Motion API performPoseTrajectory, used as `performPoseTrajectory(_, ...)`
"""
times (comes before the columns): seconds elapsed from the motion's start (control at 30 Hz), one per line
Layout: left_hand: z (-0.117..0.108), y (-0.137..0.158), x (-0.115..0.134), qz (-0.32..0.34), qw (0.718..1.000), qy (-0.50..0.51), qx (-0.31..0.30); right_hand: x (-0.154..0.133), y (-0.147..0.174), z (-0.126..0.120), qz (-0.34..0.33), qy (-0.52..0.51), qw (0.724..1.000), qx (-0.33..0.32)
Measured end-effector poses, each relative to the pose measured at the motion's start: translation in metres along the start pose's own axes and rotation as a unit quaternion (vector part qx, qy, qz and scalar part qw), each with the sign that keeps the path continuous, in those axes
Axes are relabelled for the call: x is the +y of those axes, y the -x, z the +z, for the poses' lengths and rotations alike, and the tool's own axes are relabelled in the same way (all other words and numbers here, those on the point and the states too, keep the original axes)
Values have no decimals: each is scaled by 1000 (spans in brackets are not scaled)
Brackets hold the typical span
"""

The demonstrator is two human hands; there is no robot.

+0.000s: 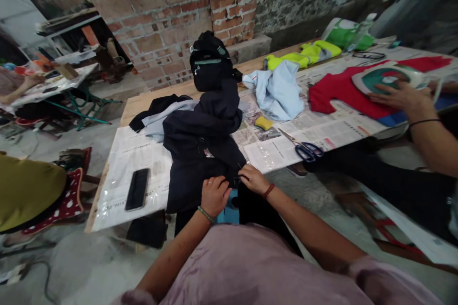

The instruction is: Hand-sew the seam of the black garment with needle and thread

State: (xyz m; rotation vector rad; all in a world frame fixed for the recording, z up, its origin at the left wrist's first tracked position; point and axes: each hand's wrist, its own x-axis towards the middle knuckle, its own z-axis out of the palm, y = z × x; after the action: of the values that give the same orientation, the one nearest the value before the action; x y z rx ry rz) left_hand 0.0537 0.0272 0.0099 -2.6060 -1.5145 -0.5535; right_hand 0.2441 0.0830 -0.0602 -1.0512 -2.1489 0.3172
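Note:
A dark navy garment (200, 167) lies bunched on the table and hangs over its front edge towards my lap. My left hand (214, 195), with a green bead bracelet, has its fingers curled on the garment's near edge. My right hand (254, 178), with a red bracelet, is pinched at the same edge, just right of the left. A thin bright sliver that looks like a needle (239, 165) shows at its fingertips. The cloth between the hands is partly hidden by my fingers. A small pale label (208, 153) shows on the garment.
Scissors (304, 147), a yellow sponge (264, 123) and a light blue garment (277, 90) lie to the right on the newspaper-covered table (118, 152). A phone (138, 189) lies left. At right, a co-worker's hand holds an iron (382, 78) on red cloth (332, 88). A black bag (211, 66) stands behind.

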Motion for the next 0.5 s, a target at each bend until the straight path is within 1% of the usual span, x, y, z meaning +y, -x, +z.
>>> performPoseTrajectory(0.27, 3, 0, -4, 36, 996, -45, -67, -2, -1, -1, 20, -8, 1000, -9)
performPoseTrajectory(0.5, -1, -1, -5, 21, 997, -47, -54, -3, -2, -2, 27, -17, 999, -12)
